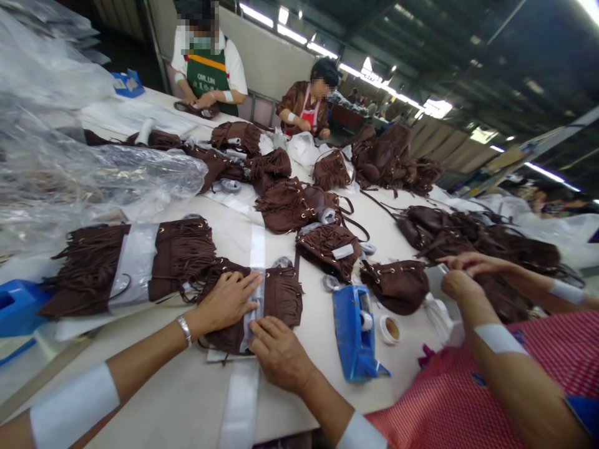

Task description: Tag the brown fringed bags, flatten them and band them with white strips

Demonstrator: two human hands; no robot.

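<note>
A brown fringed bag lies in front of me, crossed by a translucent white strip that runs beneath it and sticks out at front and back. My left hand, with a silver bracelet on the wrist, rests flat on the bag, its fingers spread and reaching the strip. Lower right, my right hand touches the strip near the bag's front edge, fingertips pressed down and apart. To the left lies a second fringed bag with a white wrap around its middle.
A blue tape dispenser and a tape roll stand right of my hands. More brown bags cover the table's middle. Plastic film is heaped at left. A co-worker's hands work at right; two people stand across the table.
</note>
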